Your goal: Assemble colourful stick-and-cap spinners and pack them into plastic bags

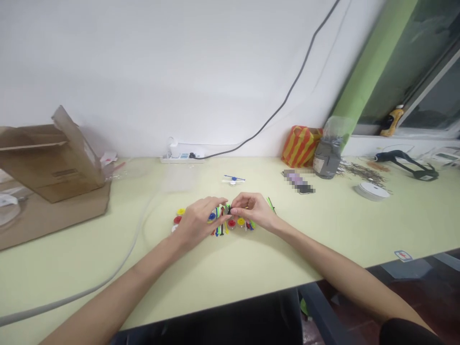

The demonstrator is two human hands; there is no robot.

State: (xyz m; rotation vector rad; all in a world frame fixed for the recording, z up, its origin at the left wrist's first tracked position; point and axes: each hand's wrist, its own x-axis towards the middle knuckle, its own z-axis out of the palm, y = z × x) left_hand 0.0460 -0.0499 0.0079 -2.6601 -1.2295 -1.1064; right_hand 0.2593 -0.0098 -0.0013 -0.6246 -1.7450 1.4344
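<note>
My left hand (197, 218) and my right hand (256, 210) meet above the table, thumbs and fingers pinched on a small dark round piece (229, 209) held between them. Its exact kind is too small to make out. Below the hands lie coloured plastic arrows, among them a yellow arrow (226, 227), and round discs, including a red disc (232, 224), a yellow disc (241, 222) and a blue disc (212, 217). More discs peek out left of my left hand, such as a red disc (177, 220). Green and black arrows (270, 205) lie beyond my right wrist.
Behind the hands are a blue arrow spinner (234, 178) and a power strip (181, 158). A cardboard box (53, 158) stands left, near a pale cable (108, 278). To the right are a phone (298, 182), a striped bag (301, 146), a dark jug (327, 155) and a white spool (372, 190).
</note>
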